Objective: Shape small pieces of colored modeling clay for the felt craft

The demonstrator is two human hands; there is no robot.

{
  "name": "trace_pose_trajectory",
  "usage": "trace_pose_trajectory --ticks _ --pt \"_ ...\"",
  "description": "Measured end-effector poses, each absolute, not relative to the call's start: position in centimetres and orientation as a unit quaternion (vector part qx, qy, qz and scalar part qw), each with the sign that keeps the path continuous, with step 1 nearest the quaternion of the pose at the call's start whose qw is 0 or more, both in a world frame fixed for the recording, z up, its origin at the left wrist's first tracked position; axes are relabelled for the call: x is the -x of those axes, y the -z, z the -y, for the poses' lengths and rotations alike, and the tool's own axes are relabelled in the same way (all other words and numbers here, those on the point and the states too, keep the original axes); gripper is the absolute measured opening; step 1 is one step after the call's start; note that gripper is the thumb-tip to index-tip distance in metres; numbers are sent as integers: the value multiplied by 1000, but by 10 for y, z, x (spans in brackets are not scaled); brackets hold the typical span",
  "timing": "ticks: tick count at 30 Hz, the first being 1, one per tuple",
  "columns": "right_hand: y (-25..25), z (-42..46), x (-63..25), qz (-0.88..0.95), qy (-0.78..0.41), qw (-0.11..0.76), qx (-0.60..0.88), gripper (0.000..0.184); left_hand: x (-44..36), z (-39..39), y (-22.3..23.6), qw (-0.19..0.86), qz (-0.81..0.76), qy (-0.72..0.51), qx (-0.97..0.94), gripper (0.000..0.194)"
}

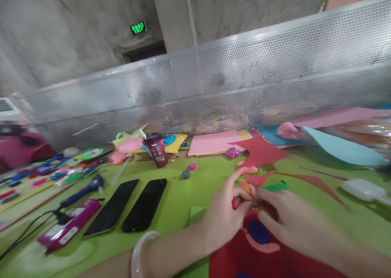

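Observation:
My left hand point(224, 210) is closed, its thumb and fingers pinching a small soft-looking orange piece point(245, 186). A bit of red point(235, 204) shows between the same fingers. My right hand point(285, 215) meets it fingertip to fingertip, also closed; what it grips is hidden and blurred. Below both hands lies a dark red sheet point(232, 257). On the sheet is a dark blue round shape point(259, 232), with a curved pink strip point(262, 244) along its lower edge. Just beyond the fingers lie red paper scraps point(264, 153) and a green piece point(276, 186).
Two black phones point(145, 206), a purple device with a cable point(70, 225) and a dark blue tool point(84, 192) lie left. A lidded purple cup point(156, 151) stands behind them. Coloured papers point(214, 141) line the metal mesh panel point(214, 86). A white object point(363, 189) lies right.

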State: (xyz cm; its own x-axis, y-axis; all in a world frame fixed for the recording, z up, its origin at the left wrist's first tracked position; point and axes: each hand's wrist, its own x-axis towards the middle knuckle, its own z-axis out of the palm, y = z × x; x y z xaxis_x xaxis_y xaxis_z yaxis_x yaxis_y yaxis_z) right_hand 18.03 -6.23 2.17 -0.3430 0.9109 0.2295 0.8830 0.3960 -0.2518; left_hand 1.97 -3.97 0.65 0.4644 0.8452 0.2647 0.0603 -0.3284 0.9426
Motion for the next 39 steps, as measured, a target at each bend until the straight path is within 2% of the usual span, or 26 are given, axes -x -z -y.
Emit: trace_pose_trajectory --ticks 8,17,23,28,35,39 --pt "-17 59 -177 799 -63 198 564 21 -21 34 -5 507 -306 -433 -679 67" --pt "-18 58 -180 797 -125 258 532 20 -20 34 -3 546 -311 -426 -651 68" --pt "-16 56 -184 826 -83 237 504 14 -21 34 0 536 -312 -419 -663 66" --pt "-17 53 -191 847 -16 189 497 2 -18 33 3 534 -307 -388 -686 62" --pt "-29 46 -210 894 60 80 436 17 -15 28 3 511 -331 -408 -680 58" --pt "-34 47 -210 887 103 39 448 15 -16 23 4 462 -324 -503 -655 58"
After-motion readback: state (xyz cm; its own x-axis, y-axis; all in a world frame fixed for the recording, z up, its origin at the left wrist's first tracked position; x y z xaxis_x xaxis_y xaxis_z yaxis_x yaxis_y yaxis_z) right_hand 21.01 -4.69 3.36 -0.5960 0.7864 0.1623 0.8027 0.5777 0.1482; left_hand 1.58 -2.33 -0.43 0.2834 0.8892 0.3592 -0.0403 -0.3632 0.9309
